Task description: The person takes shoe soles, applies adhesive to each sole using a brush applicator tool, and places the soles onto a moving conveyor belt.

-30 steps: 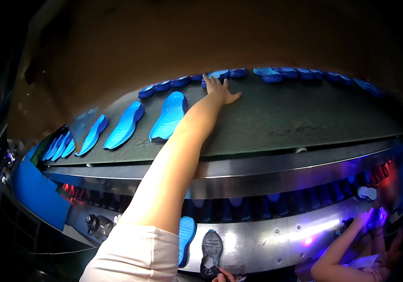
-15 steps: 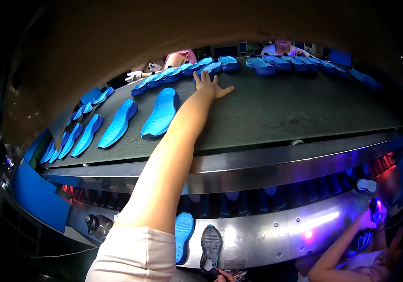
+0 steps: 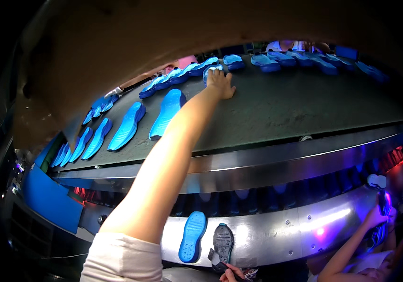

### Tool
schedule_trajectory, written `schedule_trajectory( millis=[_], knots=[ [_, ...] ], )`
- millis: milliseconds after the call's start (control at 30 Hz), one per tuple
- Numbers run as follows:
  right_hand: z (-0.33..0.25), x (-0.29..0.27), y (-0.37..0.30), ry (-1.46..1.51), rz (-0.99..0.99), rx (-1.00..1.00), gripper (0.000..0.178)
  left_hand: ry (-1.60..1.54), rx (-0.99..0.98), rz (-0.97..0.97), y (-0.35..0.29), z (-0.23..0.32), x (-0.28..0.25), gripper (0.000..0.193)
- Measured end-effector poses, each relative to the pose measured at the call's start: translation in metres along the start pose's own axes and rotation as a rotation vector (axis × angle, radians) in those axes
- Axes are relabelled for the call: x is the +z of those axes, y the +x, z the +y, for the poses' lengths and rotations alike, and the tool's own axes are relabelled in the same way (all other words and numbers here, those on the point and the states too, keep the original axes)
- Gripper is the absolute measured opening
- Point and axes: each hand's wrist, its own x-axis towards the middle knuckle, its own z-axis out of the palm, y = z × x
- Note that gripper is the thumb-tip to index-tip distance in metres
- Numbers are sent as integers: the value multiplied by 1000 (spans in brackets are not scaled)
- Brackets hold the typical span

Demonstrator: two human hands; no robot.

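Left hand (image 3: pixel 221 85): fingers bent over a blue sole (image 3: pixel 206 73) on the dark belt (image 3: pixel 281 103); grip and long axis unclear.
Right hand (image 3: pixel 232 273): fingers closed round a brush (image 3: pixel 219 264), bristles (image 3: pixel 214 256) toward upper left.
Black sole (image 3: pixel 223 239): on metal ledge (image 3: pixel 265 235), long axis near-to-far.

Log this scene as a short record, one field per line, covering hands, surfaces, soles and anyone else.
Left hand: stretched over the belt, touching a far blue sole; grip unclear
Right hand: holding a brush-like tool with a flat head
Belt: dark; more blue soles at left and along its far side
Metal ledge: below the belt in view; light-blue sole left of a dark sole
Co-worker's hand: lower right, at a dark blue item, details unclear
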Motion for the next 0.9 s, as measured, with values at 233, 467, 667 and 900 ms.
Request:
schedule_trajectory(
  millis=[233, 467, 667, 900],
  knots=[
    [-5, 7, 2, 192, -78, -13, 17, -153, 174, 71, -67, -10, -56, 44],
    [-12, 9, 2, 263, -158, -110, 20, -306, 393, 155, -215, -35, -106, 21],
    [-33, 28, 0, 269, -198, -224, 20, -1589, -306, 754, -339, 7, -77, 39],
    [-47, 27, 0, 203, -146, -307, 23, -2798, -484, -279, -356, -15, -93, 44]
  ],
)
